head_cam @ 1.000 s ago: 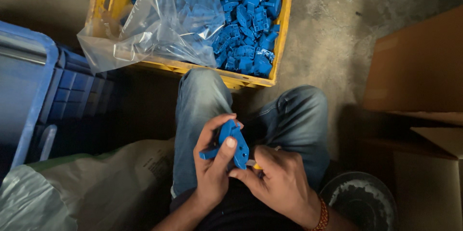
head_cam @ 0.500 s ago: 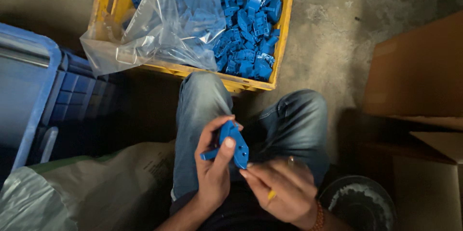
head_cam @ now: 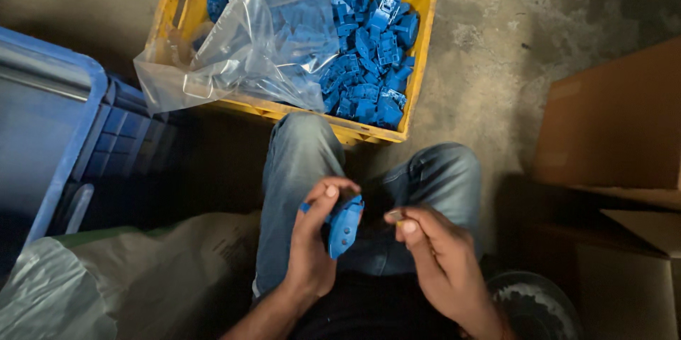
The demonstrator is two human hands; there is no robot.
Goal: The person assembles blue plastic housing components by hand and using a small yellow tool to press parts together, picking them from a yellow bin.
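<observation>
My left hand (head_cam: pixel 312 240) grips a flat blue plastic part (head_cam: pixel 345 225) edge-on above my lap. My right hand (head_cam: pixel 433 248) sits a short gap to the right of it, thumb and forefinger pinched on a tiny pale piece (head_cam: pixel 397 216) that is too small to make out. Beyond my knees a yellow crate (head_cam: pixel 418 56) holds several more blue plastic parts (head_cam: pixel 372 56). A clear plastic bag (head_cam: pixel 248 49) of the same parts lies over the crate's left half and hangs over its front edge.
A blue plastic bin (head_cam: pixel 50 127) stands at the left. A pale sack (head_cam: pixel 106 283) lies at the lower left. Cardboard boxes (head_cam: pixel 610 134) stand at the right, and a round dark container (head_cam: pixel 532 304) sits by my right hip. The floor is bare concrete.
My right hand has drawn away from the blue part to the right, pinching a small piece. My left hand has turned the part more edge-on. The view has shifted down slightly.
</observation>
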